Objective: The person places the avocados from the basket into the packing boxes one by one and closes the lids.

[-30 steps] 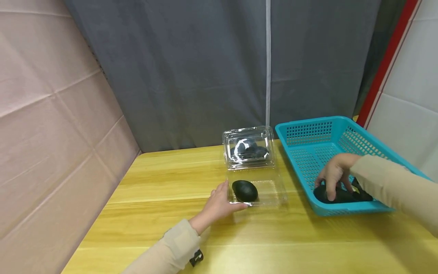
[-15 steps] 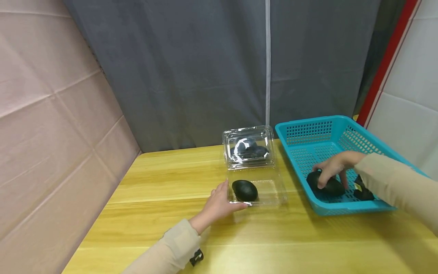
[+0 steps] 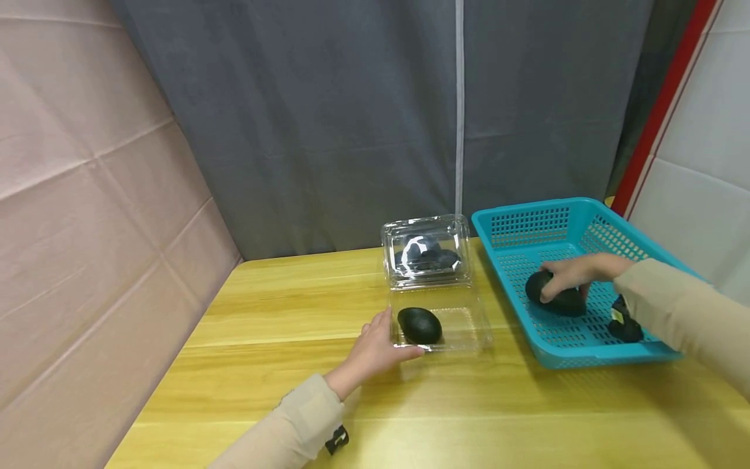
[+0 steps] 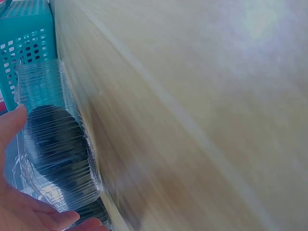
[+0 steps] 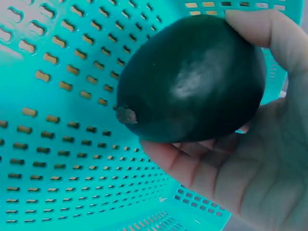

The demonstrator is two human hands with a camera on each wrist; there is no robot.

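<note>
In the head view, my right hand (image 3: 565,277) grips a dark green avocado (image 3: 571,303) inside the blue basket. The right wrist view shows that avocado (image 5: 187,82) with its stem end outward, thumb on one side and fingers under the other. My left hand (image 3: 375,345) rests at the front left corner of a clear plastic clamshell box (image 3: 463,326), fingers along its left side and thumb along its front edge. One avocado (image 3: 419,326) lies in the left part of the box's tray. The lid (image 3: 428,277) stands raised at the back, dark rounded shapes showing through it.
The blue perforated basket (image 3: 498,260) stands to the right of the box, beside a white wall panel (image 3: 697,195). A grey curtain (image 3: 328,130) hangs behind the wooden table (image 3: 263,326), and a pinkish cloth wall (image 3: 88,228) rises on the left.
My right hand has shifted the avocado back and slightly left within the basket, away from its front wall. The left hand and the box have stayed in place.
</note>
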